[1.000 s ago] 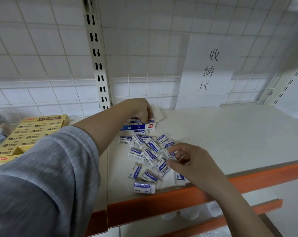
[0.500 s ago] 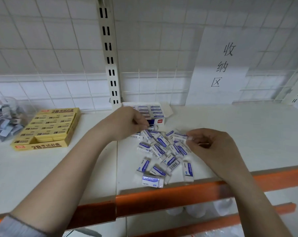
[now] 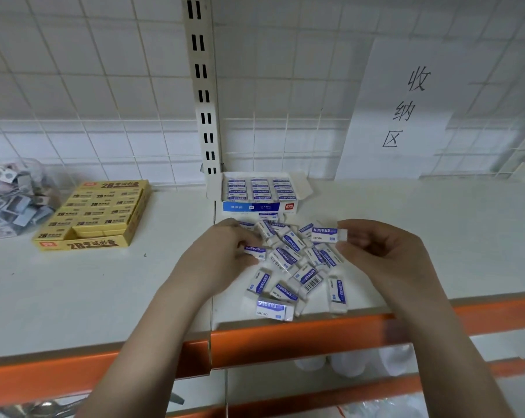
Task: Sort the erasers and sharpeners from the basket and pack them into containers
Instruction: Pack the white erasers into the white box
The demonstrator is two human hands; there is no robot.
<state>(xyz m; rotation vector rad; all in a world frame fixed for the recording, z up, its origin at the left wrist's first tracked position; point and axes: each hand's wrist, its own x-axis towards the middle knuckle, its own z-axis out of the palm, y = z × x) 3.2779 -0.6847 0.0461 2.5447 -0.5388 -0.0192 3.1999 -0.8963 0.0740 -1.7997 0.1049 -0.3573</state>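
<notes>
Erasers point(image 3: 291, 260), blue-and-white sleeved, lie in a loose heap on the white shelf point(image 3: 104, 291) right in front of me, some overlapping, a few strayed toward the orange front rail point(image 3: 285, 333). One at the near edge point(image 3: 274, 309) lies with its label upside down to me.

My right hand point(image 3: 388, 257) pinches a single eraser point(image 3: 326, 234) by its bare white end, thumb and forefinger closed on it, the rest of the fingers curled underneath. The piece is held level, just above the far side of the heap, label reading ERASER.

My left hand point(image 3: 222, 254) is down at the left edge of the heap, fingers curled around another eraser point(image 3: 255, 251); only the printed end shows past my knuckles (how firmly I have it, I cannot tell).

Behind the heap, against the tiled wall, sits the open blue-and-white eraser box point(image 3: 259, 206), flaps spread, with three rows of erasers packed flat inside. It looks nearly full from this angle.

To the left, well apart from the heap, a yellow tray box point(image 3: 83, 242) marked 2B holds yellow erasers in rows, with a gap at its near right corner. Further left, at the frame edge, a clear plastic jar point(image 3: 11, 197) holds mixed small coloured pieces, too blurred to identify.

A slotted metal upright point(image 3: 202, 86) runs up the wall behind the box. A white paper sign point(image 3: 406, 110) with three handwritten characters hangs to the right.
</notes>
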